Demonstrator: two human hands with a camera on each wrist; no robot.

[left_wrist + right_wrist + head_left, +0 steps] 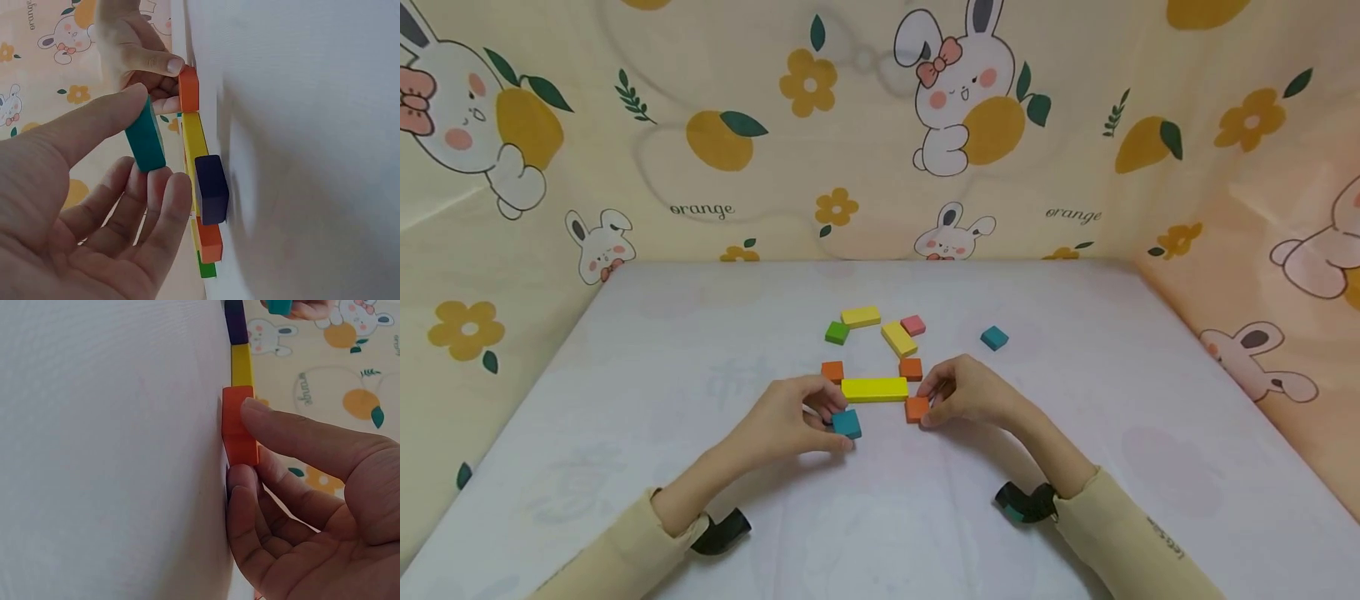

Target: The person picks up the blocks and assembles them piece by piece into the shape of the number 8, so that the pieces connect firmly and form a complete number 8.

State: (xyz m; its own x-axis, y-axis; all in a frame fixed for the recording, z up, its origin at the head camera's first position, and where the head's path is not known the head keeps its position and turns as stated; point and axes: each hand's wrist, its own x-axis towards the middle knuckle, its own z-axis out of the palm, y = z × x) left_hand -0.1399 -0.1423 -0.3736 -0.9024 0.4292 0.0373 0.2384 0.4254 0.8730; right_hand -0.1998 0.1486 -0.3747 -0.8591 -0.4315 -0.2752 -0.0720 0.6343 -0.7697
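Note:
My left hand pinches a teal block between thumb and fingertips, raised off the table. The right hand holds an orange block by its sides, low at the table. That block touches the right end of a long yellow block. At the bar's left end stands a dark purple block, hidden in the head view behind the left hand and teal block. Two more orange blocks, one left and one right, lie just behind the bar.
Farther back lie a green block, a yellow block, a slanted yellow block and a pink block. Another teal block sits apart to the right. Patterned cloth walls border the white table.

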